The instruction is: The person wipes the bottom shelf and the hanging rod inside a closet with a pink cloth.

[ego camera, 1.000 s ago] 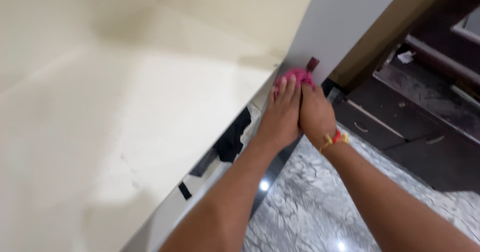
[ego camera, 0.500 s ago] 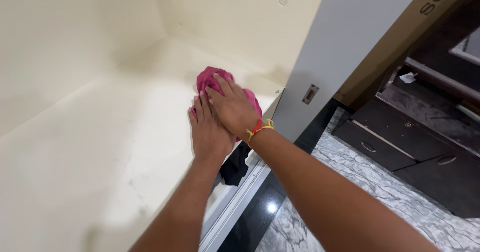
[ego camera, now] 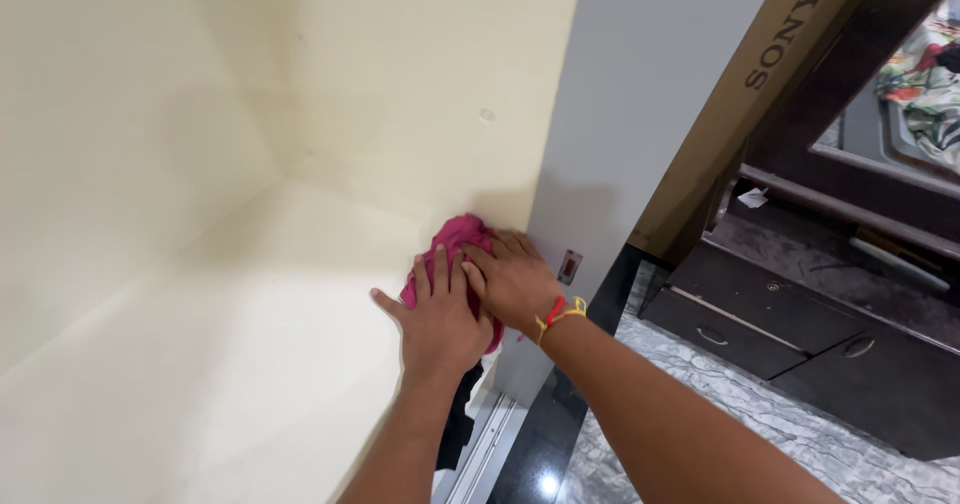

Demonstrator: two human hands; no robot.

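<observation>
A crumpled pink cloth (ego camera: pixel 457 239) is pressed flat onto the cream shelf (ego camera: pixel 270 364) by the left hand (ego camera: pixel 440 319) and the right hand (ego camera: pixel 510 282), just beside the grey cabinet side panel (ego camera: pixel 640 104). A red-and-yellow thread (ego camera: pixel 558 312) is worn on the right wrist.

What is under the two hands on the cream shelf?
A crumpled pink cloth lies under the left hand and right hand. The shelf surface beneath it is covered.

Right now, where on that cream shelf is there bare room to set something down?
Free: the cream shelf floor left of both hands, out to the left wall and back corner. Crowded: the right front corner by the grey side panel, where the left hand and right hand press the crumpled pink cloth; a black cloth hangs at the front edge below them.
</observation>
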